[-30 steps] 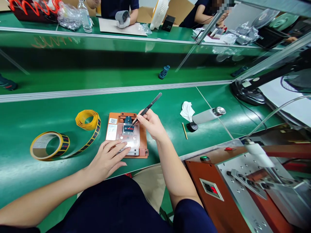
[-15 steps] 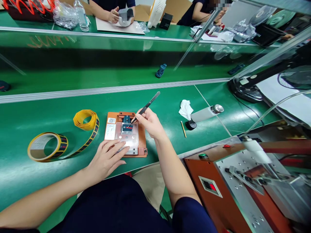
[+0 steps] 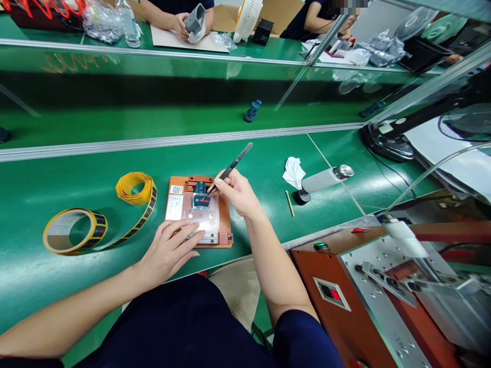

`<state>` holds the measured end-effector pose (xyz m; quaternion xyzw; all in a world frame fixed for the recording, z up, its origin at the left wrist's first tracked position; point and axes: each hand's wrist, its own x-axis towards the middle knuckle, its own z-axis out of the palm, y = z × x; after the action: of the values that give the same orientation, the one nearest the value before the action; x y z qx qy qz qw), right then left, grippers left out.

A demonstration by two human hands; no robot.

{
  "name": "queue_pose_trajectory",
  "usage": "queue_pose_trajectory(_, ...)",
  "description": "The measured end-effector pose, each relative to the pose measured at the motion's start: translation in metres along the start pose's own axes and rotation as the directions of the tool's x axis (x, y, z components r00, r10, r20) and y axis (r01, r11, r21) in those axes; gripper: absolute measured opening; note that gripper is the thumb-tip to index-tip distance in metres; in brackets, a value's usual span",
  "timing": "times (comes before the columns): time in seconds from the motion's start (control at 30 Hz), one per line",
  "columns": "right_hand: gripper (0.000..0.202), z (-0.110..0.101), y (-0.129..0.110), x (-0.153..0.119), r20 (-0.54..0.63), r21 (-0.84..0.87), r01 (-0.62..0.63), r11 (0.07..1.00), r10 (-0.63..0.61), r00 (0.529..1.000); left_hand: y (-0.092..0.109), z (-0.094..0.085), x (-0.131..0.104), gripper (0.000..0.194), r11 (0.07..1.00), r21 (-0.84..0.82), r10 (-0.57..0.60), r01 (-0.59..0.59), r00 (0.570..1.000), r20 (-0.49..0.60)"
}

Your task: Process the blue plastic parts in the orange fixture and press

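An orange fixture (image 3: 225, 220) with a clear plate (image 3: 203, 219) over it lies on the green bench in front of me. A dark blue part (image 3: 200, 188) sits at its upper middle, and a dark label with red lettering (image 3: 202, 201) shows at the plate's window. In my right hand (image 3: 238, 193) are tweezers (image 3: 237, 162), slanting down with their tips at the label. My left hand (image 3: 172, 249) rests flat, fingers stretched, on the lower left of the clear plate. To the left stand a roll of labels (image 3: 69, 232) and its coiled yellow strip (image 3: 132, 188).
Right of the fixture lie a brass-coloured rod (image 3: 289, 203), a crumpled tissue (image 3: 293, 173) and a bottle (image 3: 324, 180). A machine with an orange housing (image 3: 318, 312) stands at the lower right. Behind the glass partition (image 3: 153, 92), two people work at another bench.
My hands and the tweezers stay almost in place at the label. Across the partition, a person has tilted a grey part upward in their hands.
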<state>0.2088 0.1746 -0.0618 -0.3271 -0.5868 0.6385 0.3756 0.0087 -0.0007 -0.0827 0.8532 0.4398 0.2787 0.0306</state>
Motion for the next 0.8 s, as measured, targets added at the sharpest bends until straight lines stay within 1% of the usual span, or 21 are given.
queue_pose_trajectory(0.17, 0.036, 0.000, -0.001, 0.000, 0.022, -0.004, 0.013, 1.000, -0.013, 1.000, -0.001, 0.002, 0.001, 0.053, 1.000, 0.004, 0.003, -0.003, 1.000, -0.015)
queue_pose_trajectory(0.4, 0.035, 0.000, -0.001, -0.002, 0.033, -0.027, 0.013, 1.000, -0.012, 0.999, 0.000, 0.003, 0.000, 0.056, 1.000, 0.000, -0.008, 0.008, 1.000, -0.023)
queue_pose_trajectory(0.53, 0.033, -0.001, 0.003, -0.002, 0.036, -0.015, 0.029, 0.999, -0.029, 0.999, 0.000, 0.002, -0.002, 0.053, 1.000, 0.002, -0.006, 0.007, 1.000, -0.020)
queue_pose_trajectory(0.7, 0.034, -0.001, 0.002, -0.002, 0.033, -0.040, 0.035, 0.999, -0.034, 0.999, 0.000, -0.006, 0.008, 0.049, 0.999, 0.044, -0.029, 0.027, 0.999, 0.035)
queue_pose_trajectory(0.8, 0.038, 0.001, 0.000, -0.003, 0.021, -0.053, 0.025, 0.998, -0.024, 0.999, -0.001, -0.011, 0.020, 0.054, 0.994, 0.095, -0.065, 0.057, 0.994, 0.085)
